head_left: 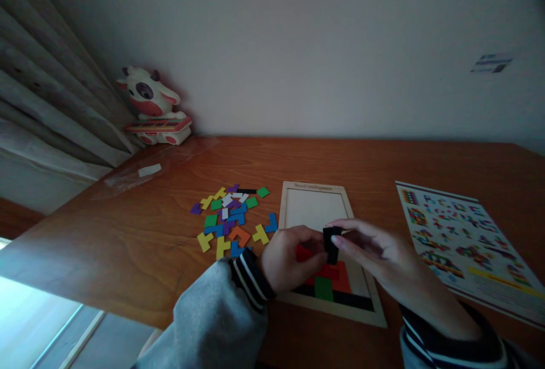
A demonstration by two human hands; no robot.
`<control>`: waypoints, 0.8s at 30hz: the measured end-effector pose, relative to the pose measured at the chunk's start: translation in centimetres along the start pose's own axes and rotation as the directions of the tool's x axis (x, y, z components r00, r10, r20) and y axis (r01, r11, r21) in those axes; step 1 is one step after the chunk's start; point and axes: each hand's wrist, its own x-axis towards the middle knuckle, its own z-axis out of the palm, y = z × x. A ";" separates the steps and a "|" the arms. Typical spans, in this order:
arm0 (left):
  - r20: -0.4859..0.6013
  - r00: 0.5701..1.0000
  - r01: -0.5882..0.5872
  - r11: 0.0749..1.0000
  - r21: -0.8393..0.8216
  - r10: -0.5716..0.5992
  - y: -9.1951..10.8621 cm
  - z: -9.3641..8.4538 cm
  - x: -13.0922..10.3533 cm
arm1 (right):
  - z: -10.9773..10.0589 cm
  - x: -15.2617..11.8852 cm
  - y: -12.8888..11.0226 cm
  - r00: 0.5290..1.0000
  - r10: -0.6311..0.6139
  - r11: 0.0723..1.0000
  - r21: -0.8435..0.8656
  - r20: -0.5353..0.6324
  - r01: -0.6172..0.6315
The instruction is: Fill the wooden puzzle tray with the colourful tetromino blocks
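Note:
Above the wooden puzzle tray (347, 201), a black puzzle piece (330, 246) is held upright between my two hands. My right hand (377, 247) pinches it from the right with thumb and fingertips. From the left, my left hand (290, 258) closes its thumb and fingers on the piece's other side. In the near end of the tray lie red pieces (342, 279), a green piece (323, 288) and a black strip (353, 300). My left hand covers part of the tray and of these pieces. The tray's far part shows its pale bottom.
Left of the tray lie several loose puzzle pieces (240, 237) in yellow, blue, purple, green, white and orange. A printed pattern sheet (464, 244) lies at the right. At the back left stand a cow toy (155, 108) and clear plastic wrapping (128, 181) near the table's (140, 255) edge.

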 end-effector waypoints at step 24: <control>-0.065 0.973 -0.192 0.936 0.294 0.220 -0.6 1.1 -0.3 | -0.8 -0.6 1.2 0.990 0.111 0.992 0.058 0.082 -0.116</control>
